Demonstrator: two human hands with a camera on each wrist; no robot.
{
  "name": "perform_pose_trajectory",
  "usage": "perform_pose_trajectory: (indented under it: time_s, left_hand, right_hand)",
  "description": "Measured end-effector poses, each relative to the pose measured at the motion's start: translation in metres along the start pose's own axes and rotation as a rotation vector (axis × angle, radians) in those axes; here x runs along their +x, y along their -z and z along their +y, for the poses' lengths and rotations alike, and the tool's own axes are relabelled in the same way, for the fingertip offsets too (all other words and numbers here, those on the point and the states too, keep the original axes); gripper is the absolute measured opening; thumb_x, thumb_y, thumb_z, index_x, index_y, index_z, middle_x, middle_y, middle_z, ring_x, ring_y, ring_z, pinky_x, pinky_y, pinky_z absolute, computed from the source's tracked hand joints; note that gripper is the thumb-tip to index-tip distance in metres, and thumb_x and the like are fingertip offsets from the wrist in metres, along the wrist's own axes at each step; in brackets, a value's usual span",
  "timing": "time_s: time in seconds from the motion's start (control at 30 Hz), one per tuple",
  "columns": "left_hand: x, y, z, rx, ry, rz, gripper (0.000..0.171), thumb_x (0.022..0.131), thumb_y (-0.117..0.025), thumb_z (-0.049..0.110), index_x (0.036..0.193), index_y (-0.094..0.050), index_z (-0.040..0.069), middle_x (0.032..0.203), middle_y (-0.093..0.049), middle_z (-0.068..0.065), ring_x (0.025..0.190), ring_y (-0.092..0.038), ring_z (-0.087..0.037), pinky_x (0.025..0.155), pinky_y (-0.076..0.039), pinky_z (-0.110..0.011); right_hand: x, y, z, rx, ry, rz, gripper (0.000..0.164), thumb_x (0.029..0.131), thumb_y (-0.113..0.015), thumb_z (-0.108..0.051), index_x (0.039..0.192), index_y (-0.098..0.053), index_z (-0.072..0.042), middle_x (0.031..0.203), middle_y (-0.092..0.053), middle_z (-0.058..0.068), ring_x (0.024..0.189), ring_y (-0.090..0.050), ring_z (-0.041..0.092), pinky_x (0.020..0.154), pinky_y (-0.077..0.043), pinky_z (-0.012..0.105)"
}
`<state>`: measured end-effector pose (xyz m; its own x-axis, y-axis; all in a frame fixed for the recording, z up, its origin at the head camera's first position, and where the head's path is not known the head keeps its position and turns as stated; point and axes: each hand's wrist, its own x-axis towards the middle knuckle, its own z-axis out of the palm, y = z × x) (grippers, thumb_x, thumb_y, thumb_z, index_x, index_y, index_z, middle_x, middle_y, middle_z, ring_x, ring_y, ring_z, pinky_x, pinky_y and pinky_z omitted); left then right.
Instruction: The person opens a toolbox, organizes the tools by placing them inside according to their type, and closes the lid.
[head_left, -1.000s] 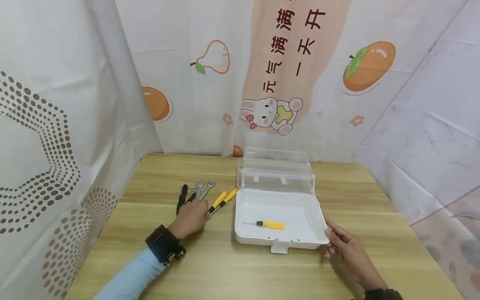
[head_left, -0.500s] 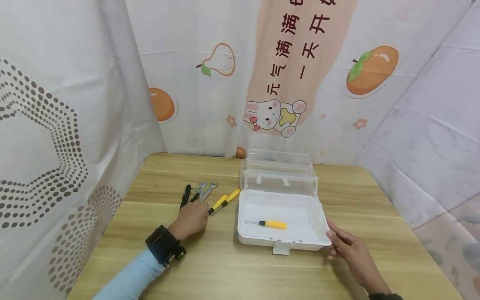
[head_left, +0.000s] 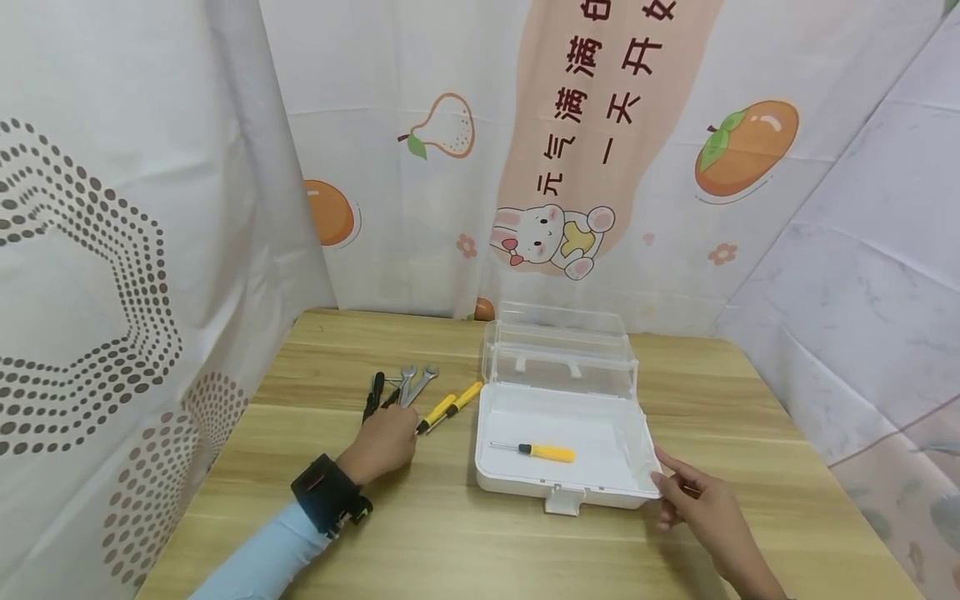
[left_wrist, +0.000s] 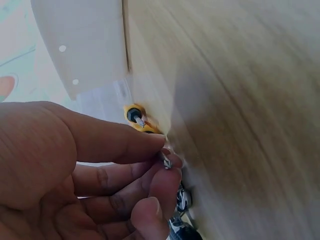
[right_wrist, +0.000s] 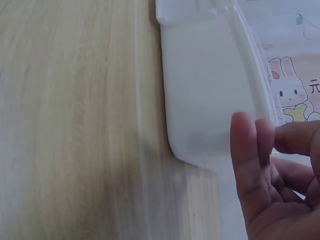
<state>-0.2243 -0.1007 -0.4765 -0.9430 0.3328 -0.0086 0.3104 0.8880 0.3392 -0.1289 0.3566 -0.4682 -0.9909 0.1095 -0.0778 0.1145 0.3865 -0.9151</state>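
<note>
My left hand [head_left: 382, 442] is low over the table beside the loose tools. In the left wrist view, its thumb and fingers pinch a slim metal tip [left_wrist: 167, 162], apparently the shaft of a yellow-handled screwdriver [head_left: 435, 414]. A second yellow screwdriver [head_left: 467, 395] lies alongside it. On the right, my right hand [head_left: 708, 512] holds the near right corner of a white plastic toolbox [head_left: 502, 484], thumb at the rim and fingers outside the wall. Inside the box lies another yellow screwdriver [head_left: 551, 453]. The clear lid [head_left: 562, 346] is raised at the back.
Beyond my left hand lie two open-ended wrenches [head_left: 424, 379] and black-handled tools [head_left: 374, 393], partly hidden by the hand. A latch [head_left: 564, 501] hangs at the toolbox's front. Printed curtains [head_left: 420, 250] enclose the wooden table [head_left: 450, 550] at the back and sides.
The head view has shifted slightly, so the scene sits a little lower and further right. Both hands keep nearly the same places beside the tools and the toolbox.
</note>
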Motion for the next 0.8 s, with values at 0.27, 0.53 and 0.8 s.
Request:
perform_pose_trajectory:
  time_s: [0.27, 0.53, 0.8]
  left_hand:
    - [-0.0015, 0.0007, -0.0023, 0.013, -0.001, 0.006, 0.014, 0.093, -0.068, -0.003, 0.08, -0.065, 0.002, 0.068, -0.052, -0.003, 0.053, -0.046, -0.014, 0.046, -0.036, -0.027]
    - [-0.0006, 0.0003, -0.0027, 0.002, -0.003, 0.028, 0.022, 0.088, -0.069, -0.006, 0.072, -0.06, 0.006, 0.065, -0.05, -0.002, 0.053, -0.044, -0.014, 0.046, -0.034, -0.028]
    - [-0.0014, 0.0006, -0.004, 0.013, -0.013, 0.136, 0.021, 0.089, -0.068, -0.002, 0.071, -0.062, 0.007, 0.063, -0.048, 0.001, 0.052, -0.043, -0.013, 0.046, -0.034, -0.027]
  right_hand:
    - [0.0052, 0.0019, 0.0001, 0.001, 0.01, 0.007, 0.053, 0.101, -0.069, -0.016, 0.146, -0.051, 0.005, 0.082, -0.06, 0.016, 0.059, -0.064, 0.02, 0.06, -0.06, 0.038]
    - [0.0061, 0.0019, 0.0014, 0.025, -0.017, 0.006, 0.053, 0.101, -0.068, -0.015, 0.147, -0.05, 0.005, 0.084, -0.06, 0.016, 0.061, -0.063, 0.019, 0.061, -0.06, 0.038]
    - [0.0059, 0.0026, 0.0026, 0.029, -0.023, 0.002, 0.054, 0.101, -0.068, -0.014, 0.148, -0.05, 0.003, 0.085, -0.059, 0.014, 0.063, -0.061, 0.017, 0.064, -0.061, 0.038]
